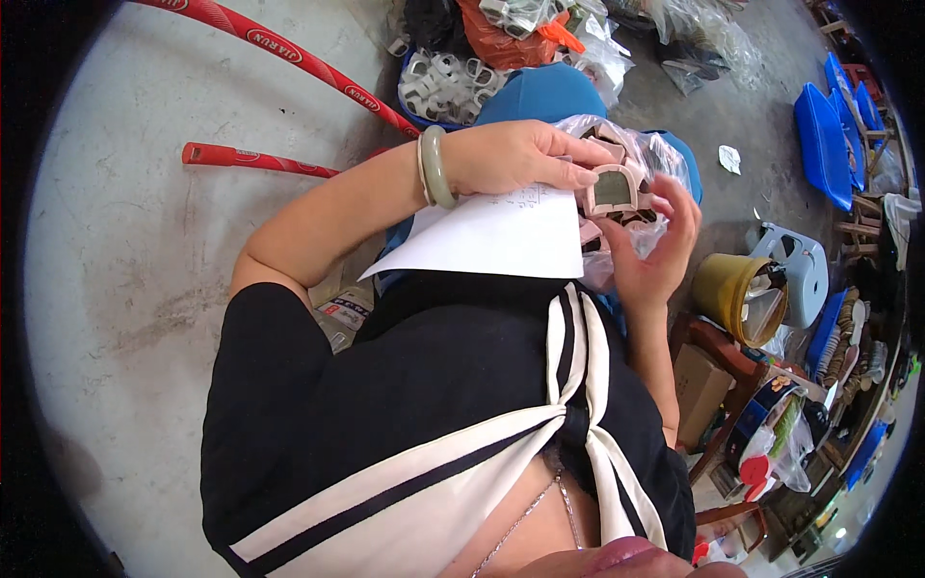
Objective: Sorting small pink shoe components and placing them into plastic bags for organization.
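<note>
A small pink plastic frame (613,190) with a dark grey-green panel is between my hands, above my lap. My left hand (515,159), with a bangle at the wrist, pinches its left edge between thumb and fingers. On the other side, my right hand (663,239) curls its fingers and thumb around the right and lower edges. Beneath them, a clear plastic bag (665,159) holds several similar pink pieces, partly hidden by my hands. Under my left wrist, a white sheet of paper (482,241) with handwriting lies across my lap.
A blue bin (409,96) of white plastic pieces and an orange-red bag (496,39) stand beyond my knees. Red poles (289,48) cross at the left. To the right are a yellow bucket (723,289), a pale blue stool (805,270) and a blue tub (819,144).
</note>
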Available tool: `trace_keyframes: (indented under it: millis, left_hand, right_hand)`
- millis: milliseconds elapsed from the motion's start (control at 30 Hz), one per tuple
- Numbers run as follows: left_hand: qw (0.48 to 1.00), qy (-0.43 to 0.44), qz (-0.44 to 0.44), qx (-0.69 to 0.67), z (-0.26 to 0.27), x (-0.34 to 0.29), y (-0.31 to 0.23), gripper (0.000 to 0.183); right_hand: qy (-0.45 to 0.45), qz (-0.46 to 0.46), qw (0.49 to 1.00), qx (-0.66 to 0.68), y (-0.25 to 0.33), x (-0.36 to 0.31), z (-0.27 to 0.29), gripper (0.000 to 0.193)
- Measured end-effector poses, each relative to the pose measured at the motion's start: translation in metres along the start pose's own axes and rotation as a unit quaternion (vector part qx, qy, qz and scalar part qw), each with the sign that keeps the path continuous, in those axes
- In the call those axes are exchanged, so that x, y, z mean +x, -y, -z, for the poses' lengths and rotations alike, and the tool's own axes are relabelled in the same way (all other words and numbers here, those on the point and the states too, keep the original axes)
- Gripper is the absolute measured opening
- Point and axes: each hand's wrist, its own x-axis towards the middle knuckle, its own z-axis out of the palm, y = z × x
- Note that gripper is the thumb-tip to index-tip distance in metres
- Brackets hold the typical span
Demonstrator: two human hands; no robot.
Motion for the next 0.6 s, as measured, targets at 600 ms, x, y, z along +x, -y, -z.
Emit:
trace_keyframes:
  millis: [600]
  left_hand:
    - [0.795, 0.022, -0.106, 0.597, 0.009, -0.056, -0.034, 0.038]
  right_hand:
    - [0.302, 0.008, 0.951, -0.061, 0.008, 0.034, 0.040, 0.071]
